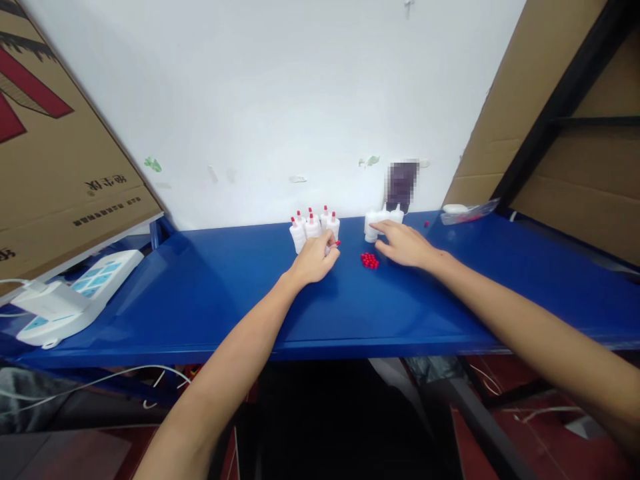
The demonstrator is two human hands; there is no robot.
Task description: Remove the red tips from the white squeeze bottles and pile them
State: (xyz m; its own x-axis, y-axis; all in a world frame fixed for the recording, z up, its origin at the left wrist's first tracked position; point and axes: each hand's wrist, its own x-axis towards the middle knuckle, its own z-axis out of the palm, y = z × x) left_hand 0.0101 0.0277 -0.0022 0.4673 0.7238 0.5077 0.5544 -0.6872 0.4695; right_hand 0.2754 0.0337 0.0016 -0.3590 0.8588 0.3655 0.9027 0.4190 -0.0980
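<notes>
At eleven o'clock from the left hand (pixel 315 259), capped bottles (pixel 313 229) are grouped on the tabletop (pixel 200 287); another red-tipped bottle (pixel 338 243) seems held in its closed fingers, so capping is apparently in hand. At three o'clock, red caps (pixel 370 261) are piled. Beyond, uncapped bottles (pixel 397 216) are reached by the right hand (pixel 400 243), whether gripping cannot be told; upright setting-down seems called for.

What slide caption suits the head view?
Left hand beside red-tipped white bottles, right hand at plain white ones, red pieces clustered between, on blue table.

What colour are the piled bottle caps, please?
The bottle caps are red, as the head view shows.
</notes>
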